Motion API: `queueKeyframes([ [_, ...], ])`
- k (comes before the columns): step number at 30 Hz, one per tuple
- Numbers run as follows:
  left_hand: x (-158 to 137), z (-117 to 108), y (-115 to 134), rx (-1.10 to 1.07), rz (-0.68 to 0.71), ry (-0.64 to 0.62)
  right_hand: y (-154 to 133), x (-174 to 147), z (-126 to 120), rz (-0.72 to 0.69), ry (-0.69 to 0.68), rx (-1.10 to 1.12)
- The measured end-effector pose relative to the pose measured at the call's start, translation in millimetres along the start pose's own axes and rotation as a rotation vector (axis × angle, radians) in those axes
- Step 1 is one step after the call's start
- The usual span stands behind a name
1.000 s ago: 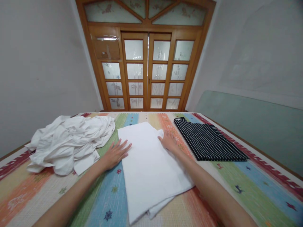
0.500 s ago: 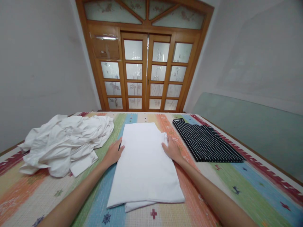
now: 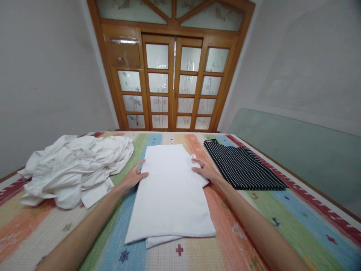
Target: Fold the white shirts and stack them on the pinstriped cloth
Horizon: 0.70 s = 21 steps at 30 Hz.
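A folded white garment [image 3: 169, 199] lies flat in the middle of the bed, its long sides running away from me. My left hand [image 3: 133, 177] rests at its left edge, thumb on the cloth and fingers spread apart along the side. At the opposite edge is my right hand [image 3: 208, 170], thumb and index finger apart and touching the cloth. A small loose flap sticks out beneath that hand, and its other fingers are partly hidden. Under the near hem, a second layer of white fabric peeks out.
To the left sits a crumpled pile of white clothes [image 3: 76, 169]. A folded black-and-white striped garment [image 3: 245, 165] lies on the right. Both rest on a colourful striped bedspread [image 3: 93, 229]. Beyond the bed stand wooden glass-paned doors [image 3: 172, 82]; a pale green headboard [image 3: 296, 146] runs along the right.
My right hand's fingers have shifted slightly at the right edge, and more of the loose flap shows below it. My left thumb now lies further over the cloth. The view has tilted slightly.
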<state>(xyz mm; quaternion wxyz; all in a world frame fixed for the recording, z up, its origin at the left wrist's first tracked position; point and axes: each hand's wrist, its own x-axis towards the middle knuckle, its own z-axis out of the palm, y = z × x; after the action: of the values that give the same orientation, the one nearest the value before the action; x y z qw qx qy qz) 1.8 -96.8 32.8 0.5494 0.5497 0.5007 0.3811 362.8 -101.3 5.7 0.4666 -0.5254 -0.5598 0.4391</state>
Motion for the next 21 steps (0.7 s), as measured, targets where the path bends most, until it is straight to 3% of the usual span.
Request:
queueKeyframes([
  [6,4.0,-6.3,1.5,0.21,0.123,0.036,-0.4,3.0,-3.7,0.068,0.011,0.093],
  [12,-3.0,-13.3,17.4,0.198,0.17,0.013,-3.7,4.0,-10.0,0.048,0.036,0.223],
  [16,-5.9,-10.9,26.2,0.42,0.238,0.04,-7.5,2.4,-12.5,0.016,-0.082,0.102],
  [21,-5.6,-5.2,24.5,0.63,0.353,0.204,-13.4,-0.2,-8.1,-0.06,0.034,-0.16],
])
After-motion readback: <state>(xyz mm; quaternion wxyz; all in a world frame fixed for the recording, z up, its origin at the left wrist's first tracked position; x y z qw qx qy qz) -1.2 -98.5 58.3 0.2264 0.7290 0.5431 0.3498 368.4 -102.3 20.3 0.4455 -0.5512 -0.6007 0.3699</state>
